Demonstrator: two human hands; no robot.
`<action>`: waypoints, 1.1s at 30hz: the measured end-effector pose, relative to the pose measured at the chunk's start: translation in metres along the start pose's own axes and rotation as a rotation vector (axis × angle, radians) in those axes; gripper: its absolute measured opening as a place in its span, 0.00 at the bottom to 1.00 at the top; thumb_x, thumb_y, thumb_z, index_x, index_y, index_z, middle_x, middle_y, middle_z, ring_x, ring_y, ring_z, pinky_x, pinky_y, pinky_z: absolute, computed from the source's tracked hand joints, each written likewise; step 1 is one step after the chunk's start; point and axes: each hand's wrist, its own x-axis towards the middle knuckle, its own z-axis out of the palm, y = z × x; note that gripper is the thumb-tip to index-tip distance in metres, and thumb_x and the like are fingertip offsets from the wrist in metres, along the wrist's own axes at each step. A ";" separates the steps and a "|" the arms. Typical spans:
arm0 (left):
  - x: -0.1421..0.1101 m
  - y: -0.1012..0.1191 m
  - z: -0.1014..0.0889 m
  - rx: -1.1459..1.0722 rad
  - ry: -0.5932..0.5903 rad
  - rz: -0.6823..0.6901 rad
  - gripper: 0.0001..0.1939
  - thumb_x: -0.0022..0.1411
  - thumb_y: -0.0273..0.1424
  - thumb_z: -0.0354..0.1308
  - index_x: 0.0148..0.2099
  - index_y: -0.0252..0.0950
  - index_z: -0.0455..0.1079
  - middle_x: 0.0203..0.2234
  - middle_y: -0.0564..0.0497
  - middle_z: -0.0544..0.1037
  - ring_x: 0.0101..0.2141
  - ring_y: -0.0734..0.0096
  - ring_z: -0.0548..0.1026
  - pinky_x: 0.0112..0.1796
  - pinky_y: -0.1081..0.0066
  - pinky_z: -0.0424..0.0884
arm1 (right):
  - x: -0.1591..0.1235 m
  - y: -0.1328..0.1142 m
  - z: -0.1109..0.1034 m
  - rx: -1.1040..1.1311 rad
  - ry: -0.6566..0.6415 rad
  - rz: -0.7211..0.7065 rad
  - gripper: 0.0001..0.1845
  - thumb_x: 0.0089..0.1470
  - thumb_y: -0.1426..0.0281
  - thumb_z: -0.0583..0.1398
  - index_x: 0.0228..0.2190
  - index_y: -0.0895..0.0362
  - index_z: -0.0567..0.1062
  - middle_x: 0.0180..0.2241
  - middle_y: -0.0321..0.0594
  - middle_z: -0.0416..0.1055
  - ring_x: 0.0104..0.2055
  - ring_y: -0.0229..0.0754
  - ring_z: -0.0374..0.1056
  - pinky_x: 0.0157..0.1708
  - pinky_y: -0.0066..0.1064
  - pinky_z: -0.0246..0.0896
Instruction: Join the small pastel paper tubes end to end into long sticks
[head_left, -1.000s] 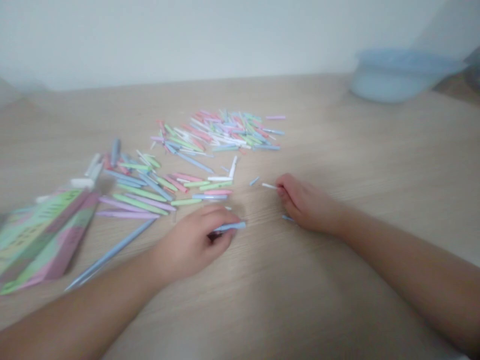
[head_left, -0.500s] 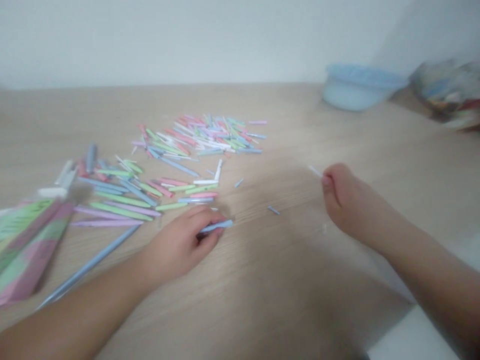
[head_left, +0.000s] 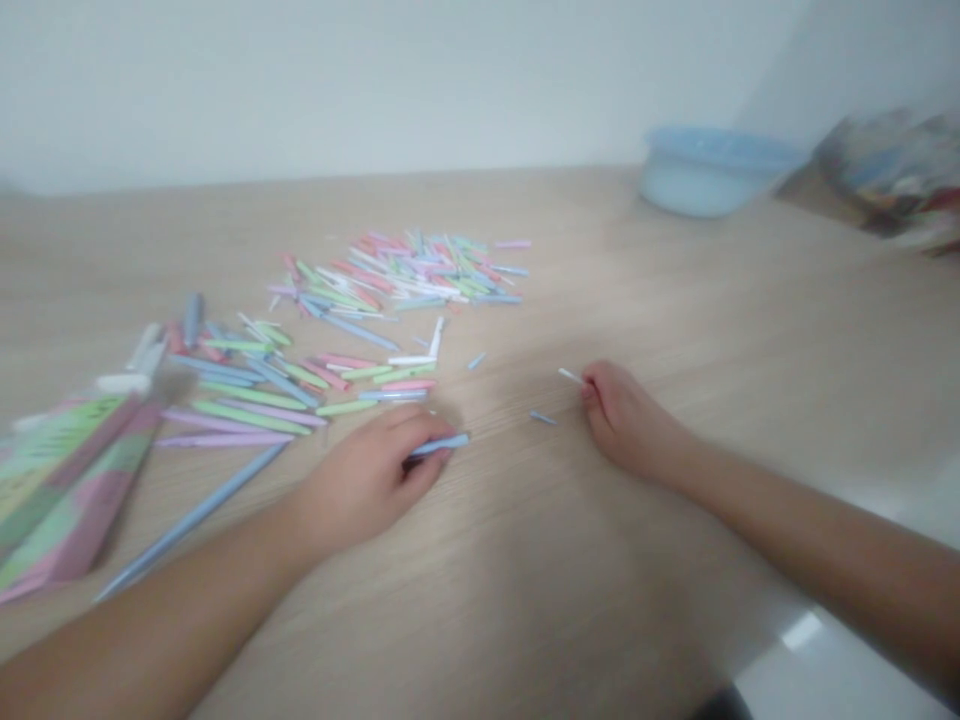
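My left hand (head_left: 386, 475) rests on the wooden table, closed around a light blue pen barrel (head_left: 442, 443) that points to the right. To its right, my right hand (head_left: 626, 420) is closed in a pinch on a thin white stick (head_left: 570, 375), whose tip sticks out leftward. A small blue piece (head_left: 543, 417) lies between the hands, and another blue piece (head_left: 477, 361) farther back. Just behind the left hand are scattered pen parts (head_left: 346, 408) in green, pink, purple, white and blue. Blur hides finer detail.
A second heap of pastel pen parts (head_left: 420, 270) lies farther back. On the left stand pastel cardboard boxes (head_left: 97, 490), with a long blue stick (head_left: 195, 515) beside them. A light blue basin (head_left: 709, 175) and a cluttered container (head_left: 885, 180) are at the back right, by the wall.
My right hand has moved left and slightly nearer to me with the white stick, closer to my left hand. The left hand keeps its hold, almost still.
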 end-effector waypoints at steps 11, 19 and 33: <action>0.002 -0.001 0.002 0.070 0.037 0.003 0.11 0.72 0.36 0.61 0.54 0.42 0.76 0.48 0.49 0.84 0.50 0.57 0.79 0.53 0.59 0.72 | 0.068 -0.050 0.039 0.306 0.050 -0.011 0.08 0.71 0.63 0.47 0.39 0.51 0.62 0.34 0.40 0.71 0.36 0.47 0.69 0.37 0.37 0.62; 0.002 0.003 0.000 0.053 0.007 -0.011 0.09 0.72 0.34 0.61 0.53 0.41 0.75 0.46 0.48 0.83 0.48 0.57 0.78 0.52 0.58 0.71 | 0.078 -0.057 0.048 0.489 0.157 0.088 0.11 0.74 0.60 0.43 0.38 0.49 0.58 0.34 0.37 0.73 0.38 0.43 0.71 0.41 0.35 0.64; 0.001 0.008 -0.004 0.014 -0.042 -0.014 0.09 0.74 0.32 0.58 0.53 0.42 0.74 0.48 0.49 0.81 0.51 0.59 0.76 0.54 0.58 0.69 | 0.048 -0.069 -0.011 0.098 -0.485 -0.112 0.20 0.73 0.60 0.50 0.32 0.53 0.72 0.30 0.39 0.74 0.32 0.44 0.67 0.32 0.34 0.52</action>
